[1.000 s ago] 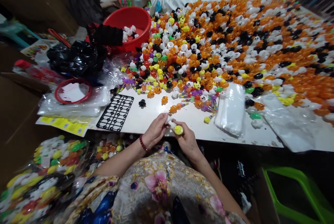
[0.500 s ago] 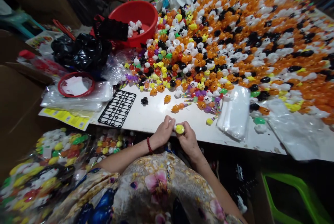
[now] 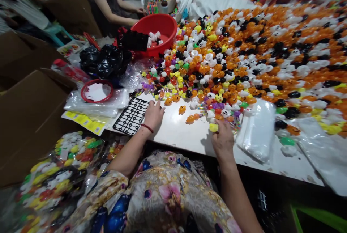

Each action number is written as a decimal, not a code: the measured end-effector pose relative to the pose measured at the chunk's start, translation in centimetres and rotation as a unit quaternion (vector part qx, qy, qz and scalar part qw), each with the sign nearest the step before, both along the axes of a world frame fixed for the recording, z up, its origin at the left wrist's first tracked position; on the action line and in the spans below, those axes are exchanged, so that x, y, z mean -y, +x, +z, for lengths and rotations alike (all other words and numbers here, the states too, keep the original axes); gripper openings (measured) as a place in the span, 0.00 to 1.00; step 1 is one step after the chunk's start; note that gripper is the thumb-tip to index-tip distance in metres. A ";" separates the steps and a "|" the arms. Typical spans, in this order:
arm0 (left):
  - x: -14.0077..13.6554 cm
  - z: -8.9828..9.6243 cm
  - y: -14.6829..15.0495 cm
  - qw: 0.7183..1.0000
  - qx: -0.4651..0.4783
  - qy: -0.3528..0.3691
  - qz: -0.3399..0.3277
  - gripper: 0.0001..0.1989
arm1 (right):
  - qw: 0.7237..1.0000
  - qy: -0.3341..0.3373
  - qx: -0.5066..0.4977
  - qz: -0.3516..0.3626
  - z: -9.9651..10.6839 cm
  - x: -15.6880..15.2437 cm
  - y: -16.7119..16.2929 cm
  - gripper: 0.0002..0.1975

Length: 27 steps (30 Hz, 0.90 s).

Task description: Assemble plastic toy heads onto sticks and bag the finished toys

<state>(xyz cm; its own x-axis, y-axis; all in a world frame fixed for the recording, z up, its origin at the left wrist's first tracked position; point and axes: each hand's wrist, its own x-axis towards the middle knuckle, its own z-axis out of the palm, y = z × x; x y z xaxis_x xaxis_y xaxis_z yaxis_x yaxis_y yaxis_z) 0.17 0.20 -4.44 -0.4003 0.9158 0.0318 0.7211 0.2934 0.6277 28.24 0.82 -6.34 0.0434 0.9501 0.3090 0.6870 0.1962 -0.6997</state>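
- While the left hand (image 3: 153, 114) lies flat and spread on the white tabletop (image 3: 179, 133) beside a black plastic grid tray (image 3: 131, 116), it holds nothing.
- The right hand (image 3: 223, 139) curls its fingertips against a small yellow plastic toy piece (image 3: 213, 127), at the near edge of the heap of small plastic toys (image 3: 244, 55).
- That piece looks light, hard and smooth; a fingertip pinch across its sides should suit.

Bare surface (image 3: 179, 131) lies open at centre frame; the toy heap (image 3: 244, 55) blocks above, black grid tray (image 3: 130, 116) left, bag stack (image 3: 256, 131) right.
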 end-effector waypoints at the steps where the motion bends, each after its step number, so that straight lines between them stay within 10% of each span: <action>1: -0.4 0.0 -0.6 1.000 0.012 -0.022 -0.003 0.10 | 0.998 -0.044 -0.036 0.026 0.1 0.4 -0.7 0.13; 5: -0.4 -0.2 -0.4 0.971 0.235 -0.014 0.042 0.09 | 0.952 -0.200 -0.173 0.155 0.5 2.9 -3.9 0.16; 11: 2.4 0.3 3.6 0.744 0.664 -0.048 0.055 0.13 | 0.949 -0.147 -0.173 0.219 1.3 5.1 -6.0 0.18; 27: 5.1 0.6 8.2 0.834 0.551 -0.018 -0.027 0.22 | 0.976 -0.056 -0.052 0.206 1.7 6.4 -5.4 0.14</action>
